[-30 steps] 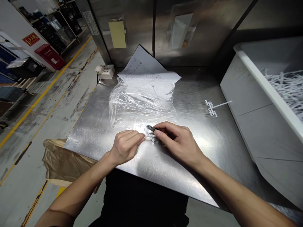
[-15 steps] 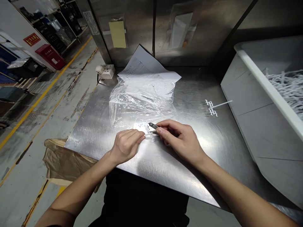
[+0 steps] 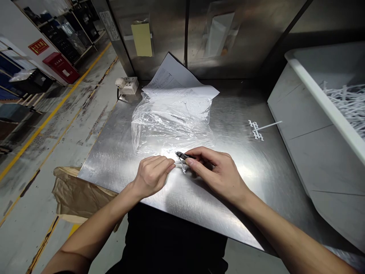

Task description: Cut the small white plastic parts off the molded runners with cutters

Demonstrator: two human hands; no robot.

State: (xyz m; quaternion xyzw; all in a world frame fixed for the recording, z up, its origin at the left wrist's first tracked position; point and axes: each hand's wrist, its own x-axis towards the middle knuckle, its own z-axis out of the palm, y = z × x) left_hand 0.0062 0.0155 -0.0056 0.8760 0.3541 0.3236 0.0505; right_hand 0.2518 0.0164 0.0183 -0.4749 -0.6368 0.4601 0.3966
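My left hand (image 3: 154,176) is closed on the stem of a white plastic sprue (image 3: 183,169) with small branched parts. My right hand (image 3: 218,171) grips a dark hand tool, seemingly small nippers (image 3: 182,155), whose tip lies against the far branch of the sprue; the fingers hide its handles. Just beyond, a clear plastic bag (image 3: 171,127) lies with small white pieces at its near edge. Another white sprue (image 3: 256,130) with a long stem rests on the metal table to the right.
A large grey bin (image 3: 299,133) holding many white sprue sticks (image 3: 348,102) stands at the right. A printed sheet (image 3: 176,82) lies partly under the bag, near a power socket (image 3: 129,85). Brown paper (image 3: 82,194) hangs below the left edge of the metal table (image 3: 105,160).
My right hand has moved slightly left and down, bringing the tool's tip across the sprue's far branch. My left hand stays in place.
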